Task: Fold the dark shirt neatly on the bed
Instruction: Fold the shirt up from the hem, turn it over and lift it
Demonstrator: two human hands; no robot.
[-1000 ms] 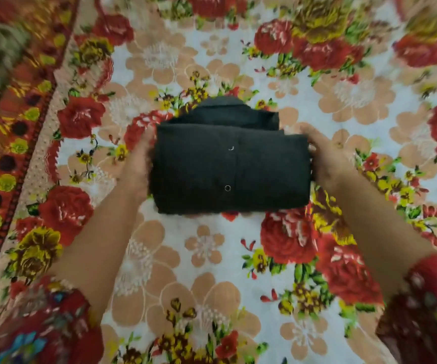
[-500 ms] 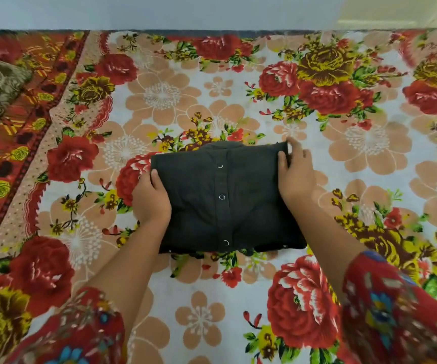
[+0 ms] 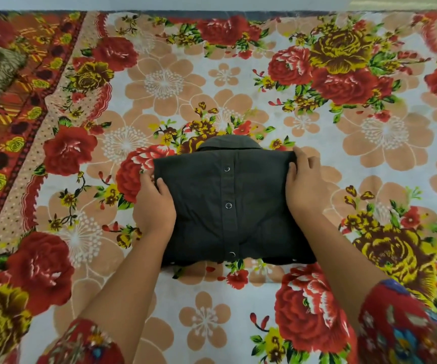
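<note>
Folded shirt (image 3: 227, 206) on bed (image 3: 369, 158), between hands.

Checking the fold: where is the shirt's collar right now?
In the head view, the collar sticks out past the far edge of the dark shirt, mid-frame, on the floral bedsheet.
</note>
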